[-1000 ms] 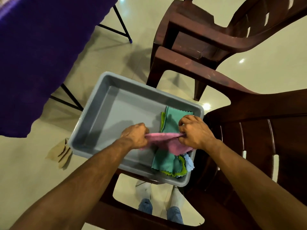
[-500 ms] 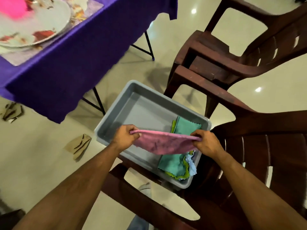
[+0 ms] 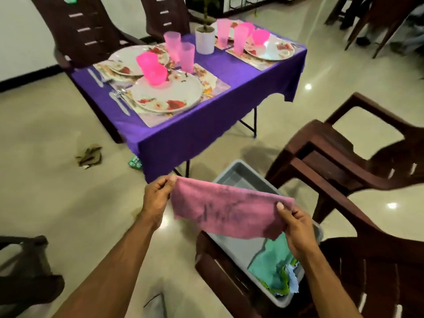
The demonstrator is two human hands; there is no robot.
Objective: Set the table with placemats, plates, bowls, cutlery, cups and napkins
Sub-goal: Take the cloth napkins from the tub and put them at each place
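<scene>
Two-handed pinching of the soft pink cloth napkin (image 3: 227, 212), left hand (image 3: 158, 198) and right hand (image 3: 298, 228) keeping corners taut, heading for the purple-clothed table (image 3: 195, 125).

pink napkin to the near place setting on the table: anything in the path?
Nothing visible does. Both hands, left hand and right hand, pinch the napkin spread above the bin. Only bare floor lies between it and the table; the near plate sits by that edge.

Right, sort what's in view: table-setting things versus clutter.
Job: pink napkin pinched by left hand and right hand; spare napkins in grey tub; plates; cups; cutlery; placemats.
Clutter: floor scraps; potted plant.
</scene>
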